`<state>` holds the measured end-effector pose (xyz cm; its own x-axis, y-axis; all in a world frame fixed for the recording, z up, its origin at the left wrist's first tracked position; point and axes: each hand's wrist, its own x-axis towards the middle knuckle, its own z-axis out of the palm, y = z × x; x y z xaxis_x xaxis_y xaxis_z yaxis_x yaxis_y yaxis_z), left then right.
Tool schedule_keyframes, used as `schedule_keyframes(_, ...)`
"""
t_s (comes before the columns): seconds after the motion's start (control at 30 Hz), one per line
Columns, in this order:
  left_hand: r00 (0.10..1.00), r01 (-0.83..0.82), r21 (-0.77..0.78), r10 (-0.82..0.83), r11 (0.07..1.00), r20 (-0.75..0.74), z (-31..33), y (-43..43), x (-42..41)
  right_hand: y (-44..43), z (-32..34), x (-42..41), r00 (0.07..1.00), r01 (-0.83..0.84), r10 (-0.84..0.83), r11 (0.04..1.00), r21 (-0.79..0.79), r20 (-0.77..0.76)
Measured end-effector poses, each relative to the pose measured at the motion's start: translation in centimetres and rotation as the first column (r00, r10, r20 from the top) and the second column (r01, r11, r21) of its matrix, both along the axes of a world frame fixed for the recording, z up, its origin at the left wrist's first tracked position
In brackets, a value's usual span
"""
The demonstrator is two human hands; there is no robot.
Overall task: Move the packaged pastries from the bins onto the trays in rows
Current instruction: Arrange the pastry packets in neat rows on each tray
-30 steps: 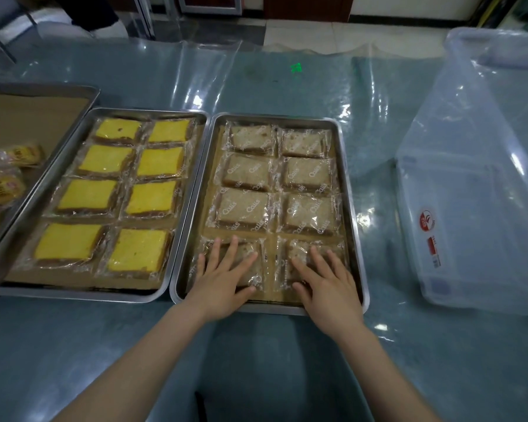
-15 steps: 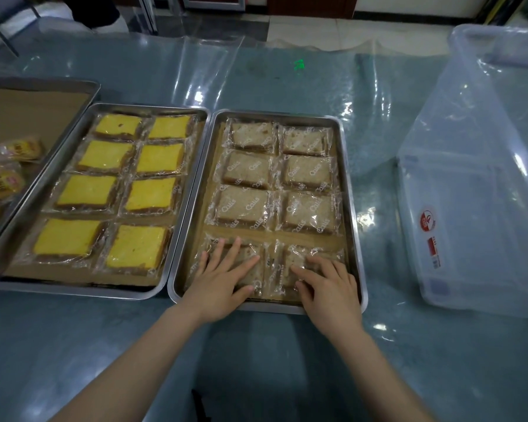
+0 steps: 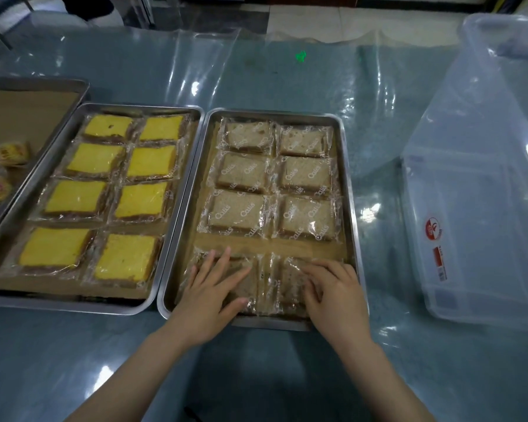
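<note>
A steel tray [image 3: 350, 190] lined with brown paper holds brown packaged pastries [image 3: 238, 213] in two columns. My left hand [image 3: 209, 289] lies flat, fingers spread, on the near-left packet [image 3: 246, 283]. My right hand [image 3: 333, 290] rests on the near-right packet [image 3: 288, 284] with bent fingers, the fingertips pressing its far edge. Neither packet is lifted. A strip of bare paper separates this near row from the row behind it. A clear plastic bin [image 3: 485, 208] stands to the right and looks empty.
A second tray [image 3: 182, 193] directly to the left holds yellow packaged cakes [image 3: 141, 202] in two columns. A third tray [image 3: 43, 86] at the far left has small yellow packets [image 3: 9, 153]. A shiny plastic sheet [image 3: 287, 80] covers the table.
My right hand's fingers have curled from flat to bent. Both near packets have slid toward the tray's near edge, widening the gap to the row behind them.
</note>
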<state>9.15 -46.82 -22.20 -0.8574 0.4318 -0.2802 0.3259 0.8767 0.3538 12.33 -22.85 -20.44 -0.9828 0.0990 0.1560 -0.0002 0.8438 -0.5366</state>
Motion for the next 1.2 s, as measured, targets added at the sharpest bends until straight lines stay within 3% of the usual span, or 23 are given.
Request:
schedule_keyframes(0.07, 0.997, -0.019, 0.016, 0.02, 1.0, -0.076, 0.3, 0.4, -1.1, 0.4, 0.5, -2.0, 1.0, 0.01, -0.01, 1.0, -0.019, -0.016)
schedule_keyframes(0.17, 0.987, -0.053, 0.001, 0.053, 0.999, -0.149, 0.8, 2.2, -3.9, 0.4, 0.7, -5.6, 0.997, -0.007, 0.006, 1.0, 0.01, 0.081)
schedule_keyframes(0.3, 0.99, -0.049, -0.106, 0.034, 0.993, -0.14, 0.9, 4.8, -8.0, 0.4, -0.7, -9.3, 0.938, -0.221, 0.147, 0.951, 0.215, 0.314)
schedule_keyframes(0.4, 0.995, -0.03, -0.2, 0.01, 0.979, -0.103, 0.0, 4.8, -8.7, 0.7, -2.1, -9.2, 0.896, -0.303, 0.177, 0.914, 0.269, 0.408)
schedule_keyframes(1.2, 0.982, -0.065, -0.195, 0.028, 0.979, -0.188, -2.7, 3.1, -6.5, 0.4, -3.2, -7.0, 0.898, -0.346, 0.197, 0.868, 0.357, 0.394)
